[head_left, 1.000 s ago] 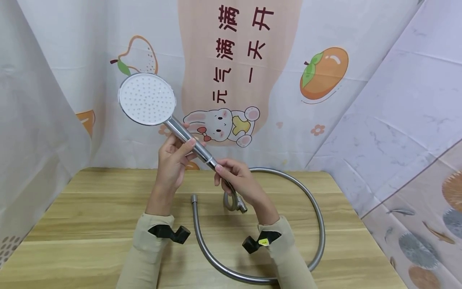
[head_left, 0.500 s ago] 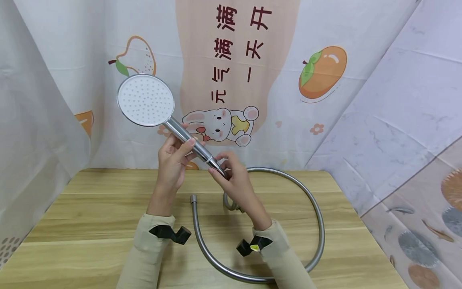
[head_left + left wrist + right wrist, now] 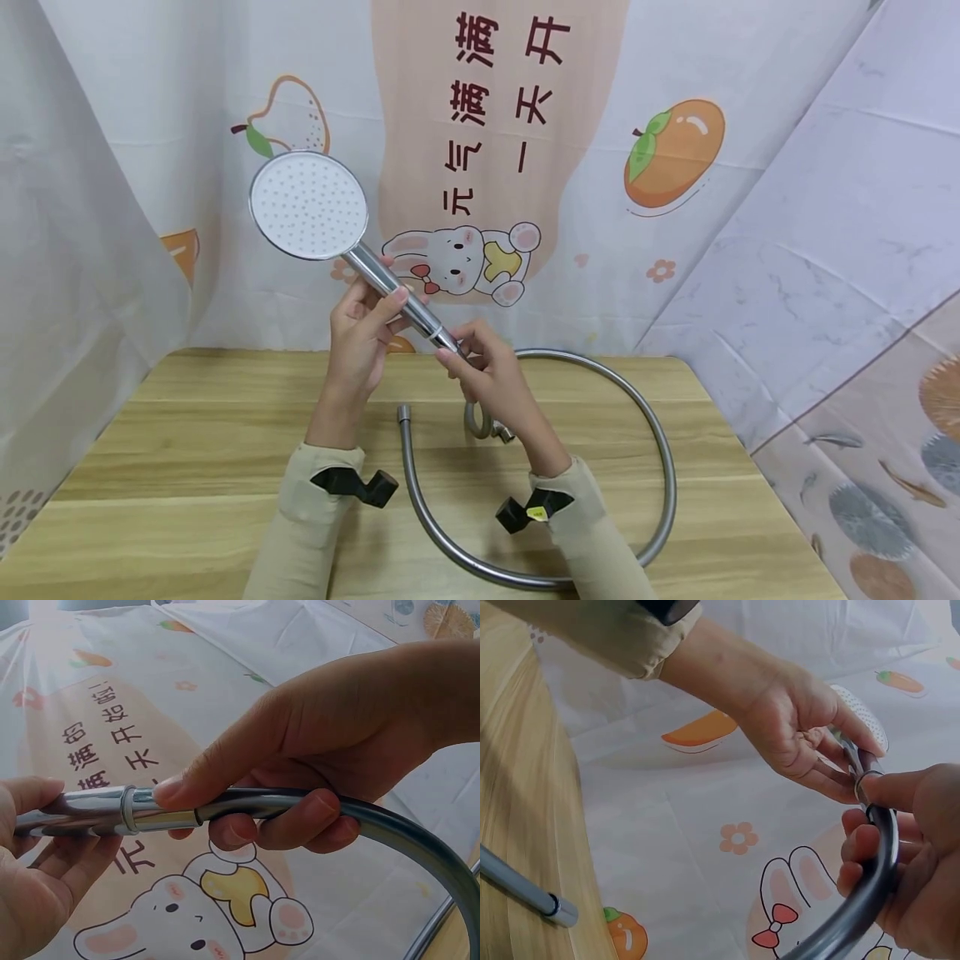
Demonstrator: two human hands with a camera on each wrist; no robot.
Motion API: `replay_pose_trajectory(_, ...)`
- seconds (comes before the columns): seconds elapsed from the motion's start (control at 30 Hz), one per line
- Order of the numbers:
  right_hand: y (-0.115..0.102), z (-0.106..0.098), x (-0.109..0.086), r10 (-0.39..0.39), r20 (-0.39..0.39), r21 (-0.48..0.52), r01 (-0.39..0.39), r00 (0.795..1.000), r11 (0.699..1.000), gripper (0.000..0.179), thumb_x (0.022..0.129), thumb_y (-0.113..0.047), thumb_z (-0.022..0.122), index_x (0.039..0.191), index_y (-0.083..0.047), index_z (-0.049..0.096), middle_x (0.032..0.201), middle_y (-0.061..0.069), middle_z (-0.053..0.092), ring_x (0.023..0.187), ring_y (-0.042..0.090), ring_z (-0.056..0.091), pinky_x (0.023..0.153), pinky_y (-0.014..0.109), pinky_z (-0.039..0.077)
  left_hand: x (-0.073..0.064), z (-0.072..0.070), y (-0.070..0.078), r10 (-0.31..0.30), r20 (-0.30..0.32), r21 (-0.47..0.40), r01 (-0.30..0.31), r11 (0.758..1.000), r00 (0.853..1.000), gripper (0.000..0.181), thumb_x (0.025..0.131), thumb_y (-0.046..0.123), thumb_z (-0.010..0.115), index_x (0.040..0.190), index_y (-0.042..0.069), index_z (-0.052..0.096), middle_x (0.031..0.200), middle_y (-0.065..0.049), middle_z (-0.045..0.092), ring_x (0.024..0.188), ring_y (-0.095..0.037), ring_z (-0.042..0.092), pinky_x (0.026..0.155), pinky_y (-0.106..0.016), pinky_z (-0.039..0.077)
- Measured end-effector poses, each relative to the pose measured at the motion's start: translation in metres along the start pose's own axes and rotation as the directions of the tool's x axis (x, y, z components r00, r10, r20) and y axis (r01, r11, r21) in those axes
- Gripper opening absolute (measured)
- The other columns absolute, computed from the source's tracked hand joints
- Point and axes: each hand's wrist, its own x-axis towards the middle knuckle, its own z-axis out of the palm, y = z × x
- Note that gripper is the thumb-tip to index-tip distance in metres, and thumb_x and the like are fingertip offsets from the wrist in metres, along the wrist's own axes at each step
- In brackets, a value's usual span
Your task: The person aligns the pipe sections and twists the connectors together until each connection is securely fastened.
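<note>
A chrome shower head (image 3: 309,206) with a round white spray face is held up above the table, tilted to the left. My left hand (image 3: 358,342) grips its handle (image 3: 94,806), thumb on the near side. At the handle's lower end, my right hand (image 3: 495,371) pinches the metal end nut (image 3: 161,814) of a grey shower hose (image 3: 397,825), the thumb on the nut and other fingers curled under the hose. Handle and nut meet in line; whether threads are engaged cannot be seen. The hose's other end (image 3: 565,913) lies loose on the table.
The hose (image 3: 667,467) sweeps in a wide loop over the wooden table (image 3: 187,467), partly beneath the right forearm. Behind the right hand lies a small metal fitting (image 3: 506,433) beside a hose curl. A printed curtain (image 3: 585,250) hangs behind the table.
My right hand has turned about the nut and shifted its grip slightly down the hose, its fingers more curled than a second ago. The left hand and shower head stay nearly still.
</note>
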Motion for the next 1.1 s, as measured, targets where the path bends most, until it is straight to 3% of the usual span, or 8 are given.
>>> replay_pose_trajectory(0.2, 0.001, -0.007, 0.001, 0.050, 0.088, 0.181, -0.065, 0.995, 0.981, 0.015, 0.102, -0.008, 0.061, 0.114, -0.001, 0.057, 0.074, 0.022, 0.057, 0.045, 0.012, 0.045, 0.041, 0.023, 0.039, 0.000, 0.001, 0.001, -0.001, 0.018, -0.005, 0.001, 1.000, 1.000, 0.044, 0.099, -0.007, 0.056, 0.140, 0.008, 0.054, 0.103, -0.007, 0.063, 0.088, -0.021, 0.076, 0.083, -0.035, 0.063)
replay_pose_trajectory(0.33, 0.002, -0.011, 0.001, 0.078, 0.146, 0.280, -0.117, 0.986, 0.953, 0.016, 0.103, -0.010, 0.059, 0.114, 0.001, 0.055, 0.072, 0.013, 0.058, 0.048, 0.011, 0.047, 0.044, 0.023, 0.041, 0.000, 0.001, 0.000, 0.003, 0.049, -0.025, -0.002, 1.000, 0.999, 0.045, 0.099, -0.008, 0.055, 0.140, 0.008, 0.054, 0.103, -0.007, 0.065, 0.089, -0.021, 0.076, 0.083, -0.035, 0.063)
replay_pose_trajectory(0.5, 0.002, -0.015, 0.002, 0.092, 0.190, 0.315, -0.149, 0.978, 0.937, 0.028, 0.104, -0.016, 0.059, 0.116, 0.008, 0.053, 0.072, 0.002, 0.061, 0.050, 0.009, 0.048, 0.046, 0.021, 0.042, 0.001, 0.001, 0.000, 0.023, 0.081, -0.037, -0.020, 0.999, 0.996, 0.046, 0.099, -0.009, 0.053, 0.141, 0.009, 0.054, 0.107, -0.007, 0.065, 0.091, -0.021, 0.076, 0.085, -0.034, 0.063)
replay_pose_trajectory(0.63, -0.001, -0.014, 0.003, 0.083, 0.191, 0.270, -0.134, 0.978, 0.954, 0.023, 0.105, -0.014, 0.056, 0.115, 0.007, 0.056, 0.073, 0.003, 0.060, 0.051, 0.010, 0.049, 0.046, 0.022, 0.043, 0.001, 0.001, 0.000, 0.029, 0.077, -0.036, -0.027, 0.999, 0.997, 0.045, 0.099, -0.010, 0.053, 0.141, 0.008, 0.053, 0.106, -0.007, 0.066, 0.090, -0.020, 0.076, 0.085, -0.033, 0.063)
replay_pose_trajectory(0.8, -0.006, -0.008, 0.001, 0.061, 0.113, 0.054, -0.067, 0.992, 0.996, 0.020, 0.103, -0.012, 0.061, 0.121, -0.003, 0.058, 0.071, 0.005, 0.057, 0.047, 0.013, 0.049, 0.042, 0.023, 0.042, 0.000, 0.001, -0.002, 0.027, 0.045, -0.019, -0.026, 0.999, 0.999, 0.043, 0.098, -0.008, 0.057, 0.139, 0.005, 0.054, 0.105, -0.010, 0.065, 0.089, -0.021, 0.076, 0.083, -0.033, 0.063)
replay_pose_trajectory(0.93, -0.010, -0.003, -0.002, 0.044, 0.030, -0.084, -0.041, 0.999, 0.996, 0.030, 0.100, -0.016, 0.067, 0.125, -0.008, 0.053, 0.067, 0.004, 0.053, 0.043, 0.014, 0.047, 0.040, 0.021, 0.037, -0.001, 0.002, -0.004, 0.022, 0.037, 0.006, -0.022, 1.000, 0.999, 0.043, 0.098, -0.006, 0.060, 0.139, 0.005, 0.054, 0.107, -0.011, 0.062, 0.090, -0.022, 0.075, 0.083, -0.033, 0.063)
replay_pose_trajectory(1.1, -0.011, -0.001, -0.004, -0.020, 0.003, -0.119, 0.020, 1.000, 0.993, 0.023, 0.101, -0.016, 0.065, 0.119, -0.008, 0.053, 0.069, 0.007, 0.053, 0.041, 0.015, 0.046, 0.038, 0.022, 0.036, -0.001, 0.004, -0.003, 0.026, 0.040, 0.015, -0.026, 1.000, 0.999, 0.043, 0.098, -0.005, 0.059, 0.140, 0.005, 0.053, 0.107, -0.009, 0.062, 0.091, -0.022, 0.076, 0.084, -0.033, 0.063)
